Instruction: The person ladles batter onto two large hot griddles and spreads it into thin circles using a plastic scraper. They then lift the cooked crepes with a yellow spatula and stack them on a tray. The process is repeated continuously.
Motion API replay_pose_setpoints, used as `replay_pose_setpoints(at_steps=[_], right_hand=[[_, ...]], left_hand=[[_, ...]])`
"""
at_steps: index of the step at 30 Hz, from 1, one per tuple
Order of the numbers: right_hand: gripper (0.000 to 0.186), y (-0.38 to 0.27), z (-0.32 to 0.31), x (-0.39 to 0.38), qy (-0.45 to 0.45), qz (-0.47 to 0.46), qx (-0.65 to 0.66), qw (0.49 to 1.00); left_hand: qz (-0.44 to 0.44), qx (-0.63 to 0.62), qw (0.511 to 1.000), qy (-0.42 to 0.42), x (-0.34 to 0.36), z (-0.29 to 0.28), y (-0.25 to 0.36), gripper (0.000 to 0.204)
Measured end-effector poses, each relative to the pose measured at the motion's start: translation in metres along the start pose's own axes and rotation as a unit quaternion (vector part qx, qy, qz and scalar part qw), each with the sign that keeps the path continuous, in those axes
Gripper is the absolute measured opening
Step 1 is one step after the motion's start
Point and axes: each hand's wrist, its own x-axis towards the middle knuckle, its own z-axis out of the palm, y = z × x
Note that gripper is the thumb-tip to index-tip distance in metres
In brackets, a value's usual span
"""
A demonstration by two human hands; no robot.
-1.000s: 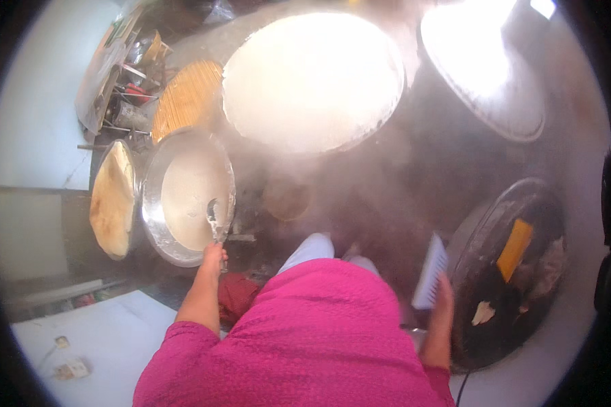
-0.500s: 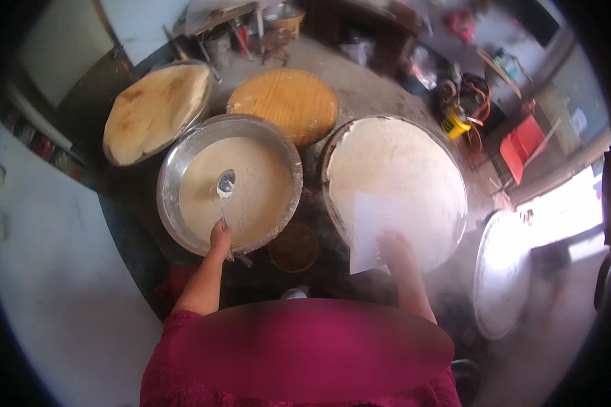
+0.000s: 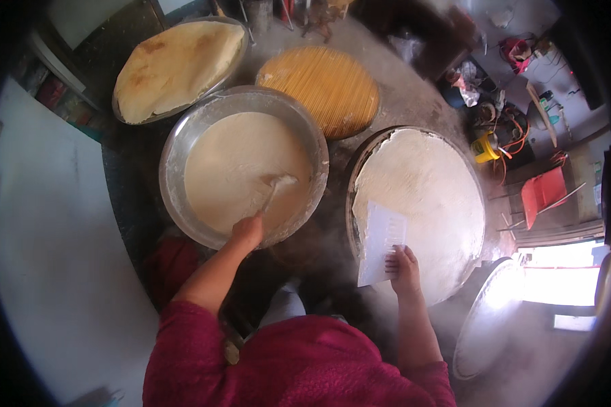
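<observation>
My left hand point(image 3: 248, 231) is closed round the handle of a ladle point(image 3: 270, 197), whose bowl sits in the batter on the right side of a wide metal basin point(image 3: 176, 166). The pale, runny batter point(image 3: 231, 156) fills much of the basin. In my right hand point(image 3: 406, 266) is a flat white scraper point(image 3: 380, 237) with a row of slots, gripped at its right edge. The scraper is over the near left part of a large round griddle. A thin pale sheet of batter point(image 3: 428, 190) covers almost the whole griddle, and steam drifts around its near side.
Large browned flatbread point(image 3: 183, 64) lies on a round tray at the far left. A round slatted board point(image 3: 322, 88) rests behind the basin. A big pale disc point(image 3: 485, 319) leans at the right. Farther right are a yellow bucket point(image 3: 484, 147) and a red chair point(image 3: 544, 195).
The ladle has gone from the basin's middle left to its right side, its bowl now in the batter. My right hand still holds the scraper over the griddle. The whole view has shifted.
</observation>
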Motion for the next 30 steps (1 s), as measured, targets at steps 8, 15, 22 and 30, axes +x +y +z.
replay_pose_setpoints(at_steps=[8, 15, 22, 30], right_hand=[[0.018, -0.002, -0.01, -0.013, 0.045, 0.052, 0.006, 0.998], [0.018, 0.003, -0.002, -0.018, 0.072, 0.071, 0.006, 0.995], [0.02, 0.005, 0.003, -0.023, 0.045, 0.046, 0.039, 0.997], [0.018, 0.008, 0.0, -0.04, 0.044, 0.038, 0.074, 0.996]], left_hand=[[-0.028, -0.194, 0.972, 0.133, 0.004, -0.01, -0.089, 0.037], [-0.139, -0.585, 0.79, -0.123, 0.033, 0.04, -0.035, 0.013], [-0.114, -0.908, 0.29, -0.279, -0.005, 0.047, -0.019, 0.013], [-0.042, -0.926, 0.215, -0.308, -0.032, 0.018, -0.034, 0.023]])
